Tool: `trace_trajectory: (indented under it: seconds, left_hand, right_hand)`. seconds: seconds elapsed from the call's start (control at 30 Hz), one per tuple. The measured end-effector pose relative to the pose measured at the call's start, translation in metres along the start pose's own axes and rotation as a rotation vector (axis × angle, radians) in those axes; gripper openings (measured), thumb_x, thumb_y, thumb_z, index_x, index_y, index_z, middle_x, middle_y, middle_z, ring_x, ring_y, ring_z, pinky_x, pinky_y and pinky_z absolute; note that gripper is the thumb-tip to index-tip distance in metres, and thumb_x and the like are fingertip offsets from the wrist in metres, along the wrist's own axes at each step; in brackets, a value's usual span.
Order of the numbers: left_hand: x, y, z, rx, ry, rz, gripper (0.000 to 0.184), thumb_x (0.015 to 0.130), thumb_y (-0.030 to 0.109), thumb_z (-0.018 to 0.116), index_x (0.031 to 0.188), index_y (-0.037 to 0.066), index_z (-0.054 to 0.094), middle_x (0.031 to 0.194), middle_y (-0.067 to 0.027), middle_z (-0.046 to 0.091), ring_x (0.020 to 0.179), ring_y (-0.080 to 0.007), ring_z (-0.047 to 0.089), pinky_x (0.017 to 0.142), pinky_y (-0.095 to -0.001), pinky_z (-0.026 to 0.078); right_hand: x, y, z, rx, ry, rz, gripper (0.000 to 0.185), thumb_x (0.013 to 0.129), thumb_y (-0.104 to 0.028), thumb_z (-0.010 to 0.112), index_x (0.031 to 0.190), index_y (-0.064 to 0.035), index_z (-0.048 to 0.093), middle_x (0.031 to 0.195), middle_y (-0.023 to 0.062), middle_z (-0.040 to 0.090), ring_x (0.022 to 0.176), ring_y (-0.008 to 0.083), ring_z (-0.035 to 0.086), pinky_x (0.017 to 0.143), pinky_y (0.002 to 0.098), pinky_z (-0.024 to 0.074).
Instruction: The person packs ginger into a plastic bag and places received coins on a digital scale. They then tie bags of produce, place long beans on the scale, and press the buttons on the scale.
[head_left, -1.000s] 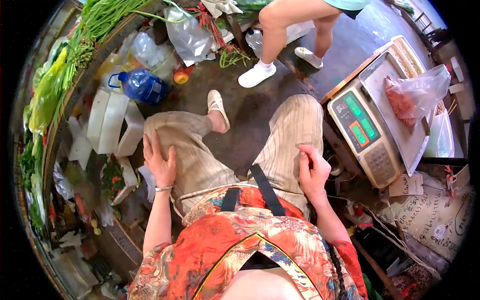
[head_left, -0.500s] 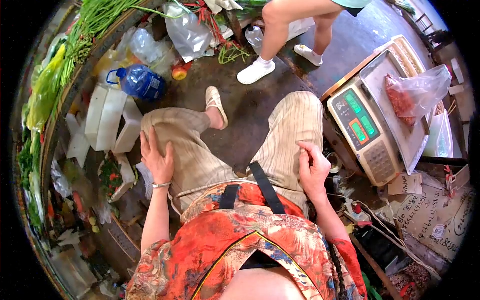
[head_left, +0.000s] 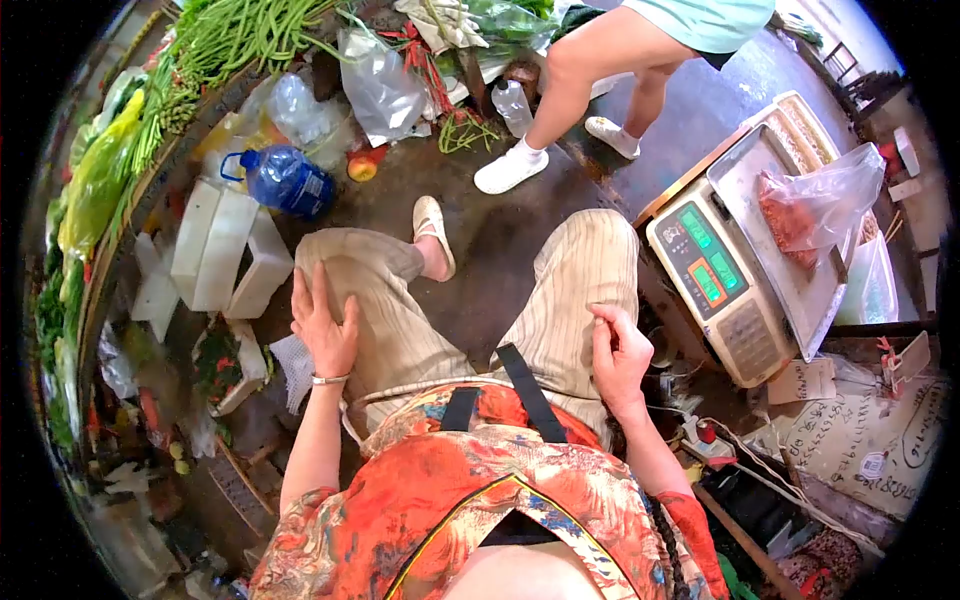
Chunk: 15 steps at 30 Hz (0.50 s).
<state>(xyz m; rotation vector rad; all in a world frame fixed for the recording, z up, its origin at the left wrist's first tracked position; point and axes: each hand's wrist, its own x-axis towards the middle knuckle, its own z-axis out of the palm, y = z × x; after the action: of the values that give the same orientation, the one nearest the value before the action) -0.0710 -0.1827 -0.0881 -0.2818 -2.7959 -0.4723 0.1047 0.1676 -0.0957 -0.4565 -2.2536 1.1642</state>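
From where I stand, the person's left hand (head_left: 326,335) lies flat on the left thigh, fingers loosely spread and gripping nothing, with a thin, shiny bangle (head_left: 331,380) around the wrist. The right hand (head_left: 621,355) rests on the other thigh, its fingers curled inward and the thumb near the forefinger; I cannot tell whether anything is tucked inside. Under both palms are the beige trousers (head_left: 405,315), creased, thin-striped cloth stretched over 2 parted knees. Above the waist sits a silky-looking red patterned shirt (head_left: 470,475), crossed low down by 2 flat black straps (head_left: 530,390).

Beside the right knee stands a boxy, cream plastic electronic scale (head_left: 752,335) with 3 green-lit windows, 1 framed in orange. On its smooth metal pan (head_left: 738,180) rests a clear, crinkled plastic bag (head_left: 830,200) with something red and coarse inside.

Out past the left knee are blocky white foam boxes (head_left: 212,245) and a rounded, translucent blue plastic jug (head_left: 290,182) with a loop handle. Slender, cordlike long beans (head_left: 250,42) heap beyond. Another person's smooth white shoe (head_left: 510,170) is planted on the dark, stained floor (head_left: 500,245).
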Motion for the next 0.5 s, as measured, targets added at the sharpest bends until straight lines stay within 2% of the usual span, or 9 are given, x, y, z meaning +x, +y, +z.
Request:
trace_trajectory:
  seconds: [0.07, 0.1, 0.13, 0.17, 0.2, 0.27, 0.5]
  left_hand:
    - [-0.0007, 0.0048, -0.002, 0.065, 0.029, 0.009, 0.068, 0.083, 0.025, 0.067, 0.146, 0.014, 0.042, 0.153, -0.0167, 0.034, 0.14, -0.0391, 0.031, 0.109, -0.0538, 0.029]
    - [-0.0005, 0.0045, -0.0028, 0.066, 0.027, 0.007, 0.068, 0.083, 0.025, 0.067, 0.146, 0.014, 0.042, 0.153, -0.0167, 0.034, 0.14, -0.0391, 0.031, 0.109, -0.0538, 0.029]
    - [0.0011, 0.0036, -0.0035, 0.067, 0.06, 0.086, 0.065, 0.082, 0.023, 0.068, 0.141, 0.01, 0.045, 0.149, -0.0158, 0.04, 0.138, -0.0395, 0.034, 0.108, -0.0516, 0.032]
    - [0.0033, 0.0034, -0.0046, 0.069, 0.095, 0.167, 0.061, 0.081, 0.02, 0.069, 0.137, 0.006, 0.049, 0.145, -0.0148, 0.046, 0.136, -0.0398, 0.038, 0.108, -0.0493, 0.034]
    - [0.0039, 0.0045, -0.0059, 0.071, 0.093, 0.165, 0.061, 0.081, 0.02, 0.069, 0.137, 0.006, 0.049, 0.145, -0.0148, 0.046, 0.136, -0.0398, 0.038, 0.108, -0.0493, 0.034]
    - [0.004, 0.0091, -0.0085, 0.113, 0.124, 0.169, 0.056, 0.08, 0.017, 0.071, 0.129, 0.001, 0.053, 0.138, -0.014, 0.054, 0.133, -0.0404, 0.042, 0.107, -0.0457, 0.038]
    - [0.002, 0.0068, -0.0098, 0.115, 0.113, 0.155, 0.055, 0.08, 0.018, 0.07, 0.13, 0.001, 0.053, 0.138, -0.0145, 0.053, 0.134, -0.0397, 0.041, 0.107, -0.0459, 0.038]
  right_hand:
    - [-0.0007, 0.001, -0.0018, -0.01, -0.006, 0.004, 0.017, 0.089, -0.001, 0.058, 0.103, -0.0021, 0.068, 0.076, 0.0056, 0.062, 0.06, 0.0081, 0.05, 0.055, 0.023, 0.0413]
    - [-0.0018, 0.0011, -0.0027, -0.02, -0.012, 0.01, 0.017, 0.089, -0.001, 0.058, 0.103, -0.0021, 0.068, 0.076, 0.0054, 0.062, 0.059, 0.0083, 0.05, 0.055, 0.0232, 0.0412]
    - [-0.0018, -0.0014, -0.0042, -0.02, -0.014, 0.012, 0.017, 0.089, -0.001, 0.058, 0.103, -0.0021, 0.068, 0.076, 0.0054, 0.062, 0.059, 0.0083, 0.05, 0.055, 0.0232, 0.0412]
    - [-0.0002, -0.0062, -0.006, -0.021, -0.024, 0.051, 0.018, 0.088, -0.001, 0.058, 0.102, -0.0028, 0.068, 0.08, 0.0097, 0.065, 0.064, 0.0156, 0.058, 0.06, 0.0265, 0.0461]
    - [0.0002, -0.0086, -0.0069, -0.022, -0.036, 0.091, 0.018, 0.087, -0.002, 0.057, 0.101, -0.0036, 0.069, 0.083, 0.0141, 0.067, 0.068, 0.0228, 0.066, 0.064, 0.0298, 0.051]
    - [0.0, -0.0071, -0.0062, -0.016, -0.027, 0.076, 0.018, 0.087, -0.002, 0.057, 0.101, -0.0035, 0.069, 0.082, 0.0137, 0.067, 0.067, 0.0222, 0.065, 0.063, 0.0296, 0.0507]
    - [0.0013, -0.0043, -0.0046, -0.023, -0.025, 0.057, 0.018, 0.087, -0.001, 0.058, 0.101, -0.0037, 0.069, 0.08, 0.0131, 0.067, 0.064, 0.021, 0.064, 0.061, 0.0291, 0.0499]
